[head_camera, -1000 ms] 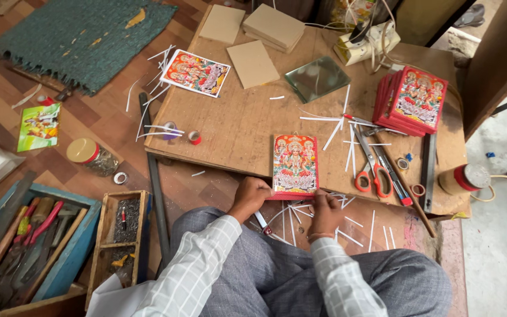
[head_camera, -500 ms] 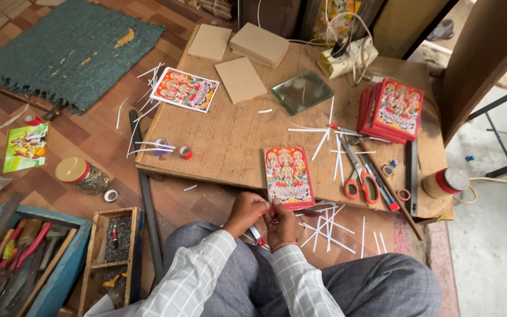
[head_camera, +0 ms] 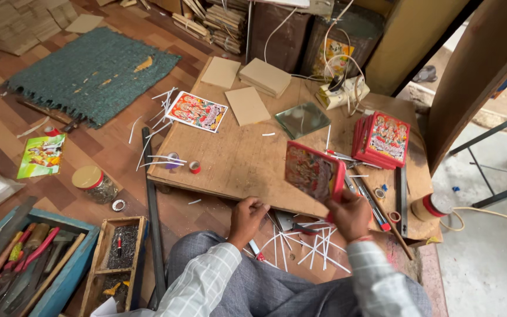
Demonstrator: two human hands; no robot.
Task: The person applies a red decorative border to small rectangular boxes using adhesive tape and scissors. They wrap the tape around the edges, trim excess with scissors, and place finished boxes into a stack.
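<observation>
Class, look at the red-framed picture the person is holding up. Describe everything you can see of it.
The red-framed picture is a small rectangular colourful print inside a narrow glossy red border, plastic by its look. It is lifted clear of the wooden board, tilted with its face toward the camera. The right hand grips its lower right corner; nothing else touches it. A stack of similar frames lies beyond.

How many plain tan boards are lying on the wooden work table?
3: one board at the table's far left corner, a thicker stack-like one right beside it, and one nearer, next to the glass pane. None seems hidden.
</observation>
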